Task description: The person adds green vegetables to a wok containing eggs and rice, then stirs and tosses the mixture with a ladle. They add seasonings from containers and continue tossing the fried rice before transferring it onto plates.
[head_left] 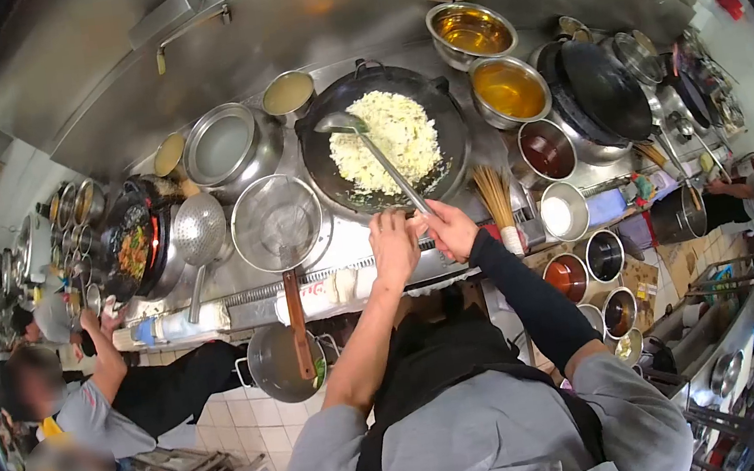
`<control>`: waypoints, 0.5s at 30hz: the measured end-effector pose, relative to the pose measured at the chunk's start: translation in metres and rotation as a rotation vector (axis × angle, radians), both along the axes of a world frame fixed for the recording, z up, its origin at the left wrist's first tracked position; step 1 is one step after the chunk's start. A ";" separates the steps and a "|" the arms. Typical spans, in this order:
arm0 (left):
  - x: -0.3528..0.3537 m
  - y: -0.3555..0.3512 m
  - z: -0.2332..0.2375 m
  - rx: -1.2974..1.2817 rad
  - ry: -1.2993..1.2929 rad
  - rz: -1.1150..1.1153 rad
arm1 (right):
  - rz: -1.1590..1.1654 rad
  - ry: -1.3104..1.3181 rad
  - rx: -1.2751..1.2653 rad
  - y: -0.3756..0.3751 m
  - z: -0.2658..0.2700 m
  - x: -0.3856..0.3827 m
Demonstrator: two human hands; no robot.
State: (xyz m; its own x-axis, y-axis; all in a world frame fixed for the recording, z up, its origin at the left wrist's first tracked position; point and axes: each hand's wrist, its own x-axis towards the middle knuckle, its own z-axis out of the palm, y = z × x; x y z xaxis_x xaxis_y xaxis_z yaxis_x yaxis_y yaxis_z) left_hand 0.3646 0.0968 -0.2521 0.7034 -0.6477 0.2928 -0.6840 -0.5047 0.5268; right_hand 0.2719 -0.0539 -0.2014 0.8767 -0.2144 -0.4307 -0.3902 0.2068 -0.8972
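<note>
A black wok (324, 169) sits on the stove in front of me, holding a heap of pale yellow-white fried rice (398, 139) with green flecks. My right hand (452, 229) is closed around the handle of a metal ladle (396, 172). The ladle's bowl rests over the left side of the rice. At the wok's near rim my left hand (394, 247) is closed, its fingers curled over the edge beside the right hand. Its fingertips are partly hidden.
Left of the wok are a mesh strainer (277, 221), a perforated skimmer (199, 229) and a steel pot (221, 144). Bowls of yellow oil (510, 89), a pot of dark red sauce (547, 150) and a bamboo brush (494, 198) stand right. A co-worker (115, 399) works at the left.
</note>
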 end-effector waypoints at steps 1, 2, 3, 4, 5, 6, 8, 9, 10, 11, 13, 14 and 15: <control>-0.004 0.007 0.006 -0.026 0.011 0.045 | -0.025 0.016 0.107 0.003 -0.006 0.008; -0.009 0.014 0.008 -0.051 0.022 0.089 | -0.052 0.035 0.213 0.003 -0.014 0.012; -0.013 0.027 0.004 -0.045 0.071 0.102 | 0.014 0.066 0.243 0.000 -0.026 0.010; -0.018 0.043 0.002 -0.040 0.099 0.126 | 0.085 0.063 0.207 -0.004 -0.028 -0.003; -0.024 0.060 -0.001 -0.038 0.128 0.149 | 0.154 0.061 0.169 -0.010 -0.028 -0.026; -0.030 0.076 -0.003 -0.038 0.161 0.172 | 0.223 0.062 0.128 -0.020 -0.032 -0.052; -0.037 0.111 -0.007 -0.012 0.249 0.213 | 0.296 -0.003 -0.109 -0.065 -0.088 -0.120; -0.042 0.123 -0.005 -0.007 0.325 0.277 | 0.306 -0.197 -0.503 -0.092 -0.093 -0.151; -0.047 0.133 -0.001 -0.001 0.399 0.340 | 0.306 -0.396 -0.896 -0.121 -0.097 -0.180; -0.051 0.141 0.001 -0.020 0.428 0.387 | 0.292 -0.197 -0.859 -0.157 -0.102 -0.208; -0.049 0.141 0.010 -0.005 0.460 0.405 | 0.260 0.009 -0.960 -0.211 -0.096 -0.221; -0.050 0.139 0.015 0.002 0.476 0.413 | 0.241 0.021 -1.099 -0.233 -0.086 -0.212; -0.045 0.128 0.020 0.030 0.470 0.395 | 0.254 0.209 -1.115 -0.226 -0.056 -0.174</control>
State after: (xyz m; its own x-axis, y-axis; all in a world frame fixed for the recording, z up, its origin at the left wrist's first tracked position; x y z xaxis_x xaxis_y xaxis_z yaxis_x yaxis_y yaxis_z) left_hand 0.3195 0.2244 -0.2324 0.9413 -0.3151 -0.1210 -0.1405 -0.6915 0.7086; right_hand 0.0982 -0.2797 -0.2575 0.8831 -0.3937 -0.2553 -0.4688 -0.7625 -0.4458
